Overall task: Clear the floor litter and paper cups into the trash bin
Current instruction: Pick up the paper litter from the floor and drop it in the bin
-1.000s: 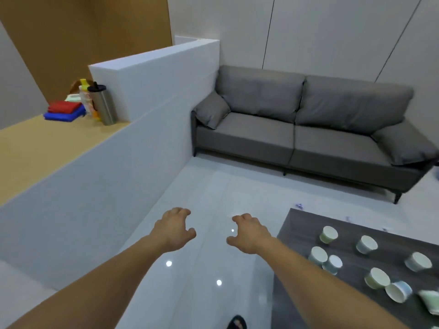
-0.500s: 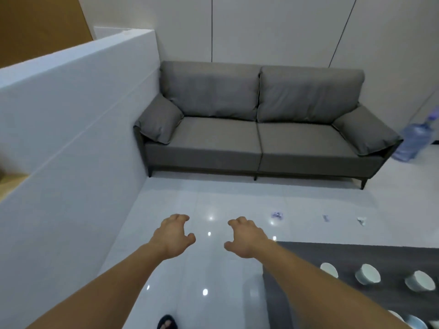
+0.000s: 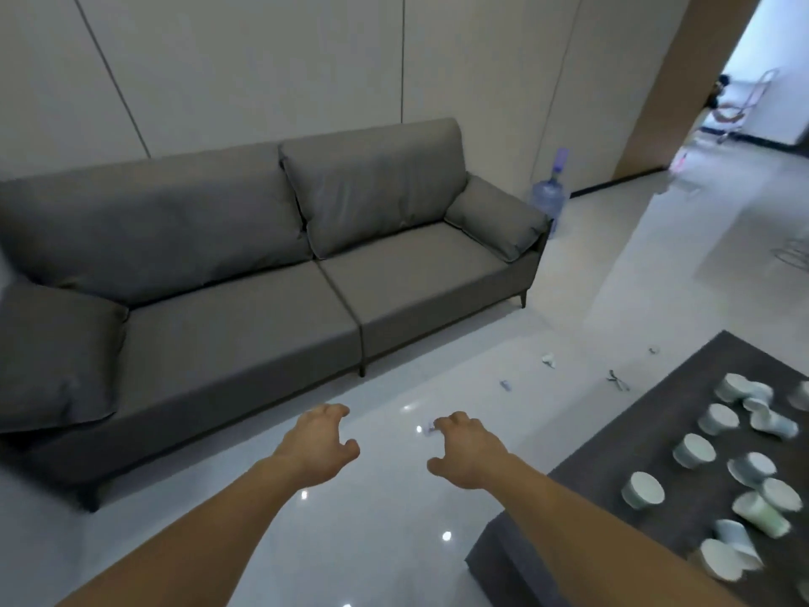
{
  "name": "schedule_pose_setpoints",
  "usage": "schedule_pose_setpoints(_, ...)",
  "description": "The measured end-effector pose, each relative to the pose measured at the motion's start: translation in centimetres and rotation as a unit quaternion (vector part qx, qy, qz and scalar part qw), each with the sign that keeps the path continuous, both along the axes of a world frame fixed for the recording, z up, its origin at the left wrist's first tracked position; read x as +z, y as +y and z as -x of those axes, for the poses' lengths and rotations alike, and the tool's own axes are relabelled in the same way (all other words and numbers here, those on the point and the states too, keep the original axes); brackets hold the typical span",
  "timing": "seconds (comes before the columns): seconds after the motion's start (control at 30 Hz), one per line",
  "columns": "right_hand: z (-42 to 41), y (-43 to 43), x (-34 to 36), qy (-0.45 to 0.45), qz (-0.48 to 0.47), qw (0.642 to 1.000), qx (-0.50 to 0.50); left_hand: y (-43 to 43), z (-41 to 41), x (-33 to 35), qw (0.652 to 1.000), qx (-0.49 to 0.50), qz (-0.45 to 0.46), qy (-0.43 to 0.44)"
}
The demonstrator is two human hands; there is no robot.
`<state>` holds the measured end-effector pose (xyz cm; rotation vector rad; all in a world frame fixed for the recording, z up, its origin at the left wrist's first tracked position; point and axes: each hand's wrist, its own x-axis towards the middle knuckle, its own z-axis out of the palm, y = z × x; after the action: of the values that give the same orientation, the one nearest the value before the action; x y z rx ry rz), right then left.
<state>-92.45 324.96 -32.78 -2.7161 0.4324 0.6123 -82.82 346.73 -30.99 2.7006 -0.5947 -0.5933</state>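
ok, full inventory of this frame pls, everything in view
sofa: 1, grey, against the wall, left and centre
water jug: 1, blue, on the floor by the sofa's right end
table: 1, dark grey, lower right
paper cups: about a dozen (blurred), white and pale green or blue, on the table, some tipped over
litter scraps: at least five, small, whitish or bluish, on the floor between sofa and table
floor: white, glossy
doorway: 1, upper right, contents too blurred to name
left hand: bare, over the floor, fingers loosely curled, holding nothing
right hand: bare, beside it, same pose, holding nothing
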Motion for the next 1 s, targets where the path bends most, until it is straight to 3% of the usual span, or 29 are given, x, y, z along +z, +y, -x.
schedule_pose_setpoints(0.4, -20.5, -16.0, -3.6, 0.013, -0.016, 0.991, -0.135, -19.0, -24.8, -0.6, 0.991, -0.132, -0.022, 0.018)
schedule_pose_setpoints(0.6, -25.9, -23.2, -4.3, 0.012, -0.018, 0.978, -0.208, -28.4, -33.2, -1.8, 0.975, -0.215, -0.035, 0.050)
schedule_pose_setpoints(0.8, -30.3, -28.7, -8.8, 0.045, -0.033, 0.946, -0.318, -38.6, -40.7, -7.0, 0.942, -0.315, -0.036, 0.107)
schedule_pose_setpoints(1.0, -36.1, -31.3, -16.5, 0.078, -0.070, 0.882, -0.460, -47.2, -49.5, -15.3, 0.887, -0.421, -0.098, 0.160)
